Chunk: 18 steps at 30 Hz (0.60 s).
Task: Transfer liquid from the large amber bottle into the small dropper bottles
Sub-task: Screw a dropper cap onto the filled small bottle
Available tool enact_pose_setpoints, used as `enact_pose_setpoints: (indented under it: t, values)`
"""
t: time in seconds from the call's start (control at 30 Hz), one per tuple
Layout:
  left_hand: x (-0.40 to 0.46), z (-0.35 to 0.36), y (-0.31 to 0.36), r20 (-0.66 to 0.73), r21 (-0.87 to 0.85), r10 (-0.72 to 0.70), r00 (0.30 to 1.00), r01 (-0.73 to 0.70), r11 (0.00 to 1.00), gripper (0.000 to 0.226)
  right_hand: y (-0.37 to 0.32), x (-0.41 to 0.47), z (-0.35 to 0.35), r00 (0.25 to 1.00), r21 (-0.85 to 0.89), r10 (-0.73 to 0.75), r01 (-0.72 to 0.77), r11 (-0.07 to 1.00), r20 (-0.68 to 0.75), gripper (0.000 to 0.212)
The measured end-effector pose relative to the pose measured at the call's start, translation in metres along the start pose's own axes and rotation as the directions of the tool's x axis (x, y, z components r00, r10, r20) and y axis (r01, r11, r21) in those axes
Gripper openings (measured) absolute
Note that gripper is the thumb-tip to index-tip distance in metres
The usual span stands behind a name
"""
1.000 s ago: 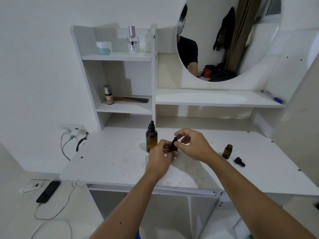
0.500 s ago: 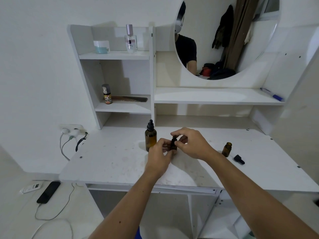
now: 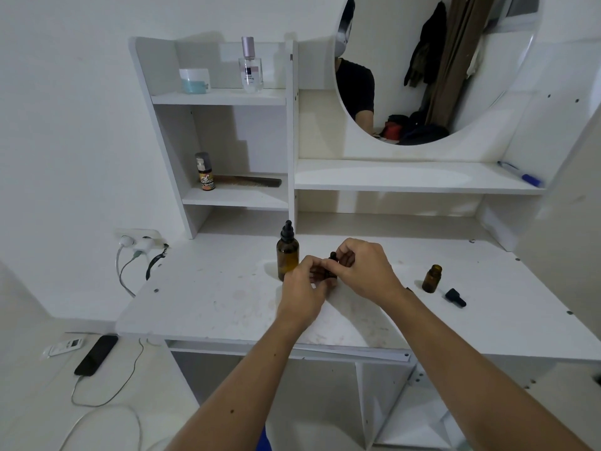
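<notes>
Progress unclear: beside the capped large amber glass bottle (image 3: 287, 259), left hand (image 3: 304, 292) grips and right hand (image 3: 364, 270) pinches a small dark dropper bottle (image 3: 330, 266); right of these, another small amber bottle (image 3: 432, 278) stands uncapped.

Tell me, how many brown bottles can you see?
3. The large amber bottle stands on the desk, left of the hands. One small bottle, mostly hidden, is held between both hands. Another open small bottle stands on the right.

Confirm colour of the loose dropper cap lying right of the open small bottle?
Black; the loose dropper cap shows in the head view.
</notes>
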State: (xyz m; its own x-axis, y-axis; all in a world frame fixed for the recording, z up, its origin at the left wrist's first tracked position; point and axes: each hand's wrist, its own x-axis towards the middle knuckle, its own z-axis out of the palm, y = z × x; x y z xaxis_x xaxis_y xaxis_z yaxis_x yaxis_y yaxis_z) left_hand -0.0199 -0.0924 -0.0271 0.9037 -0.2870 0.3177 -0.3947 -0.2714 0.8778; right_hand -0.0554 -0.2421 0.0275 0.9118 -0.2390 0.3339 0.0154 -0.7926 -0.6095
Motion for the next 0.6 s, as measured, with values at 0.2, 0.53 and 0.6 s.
enact_pose_setpoints:
  t: [0.2, 0.53, 0.6]
  values:
    - [0.0, 0.0, 0.001, -0.012, 0.012, -0.003, 1.0, 0.003, 1.0, 0.026, -0.004, -0.008, 0.007, 0.993, -0.03, -0.022, 0.019, 0.999, -0.115, 0.026]
    - [-0.002, -0.003, 0.005, 0.005, 0.026, -0.042, 0.999, 0.042, 0.999, 0.027, -0.004, -0.011, 0.001, 0.994, 0.005, -0.049, 0.049, 0.999, -0.099, 0.038]
    - [-0.003, -0.004, 0.007, 0.005, 0.02, -0.041, 0.999, 0.041, 0.999, 0.029, -0.004, -0.011, -0.002, 0.994, 0.021, -0.048, 0.051, 0.998, -0.1, 0.038]
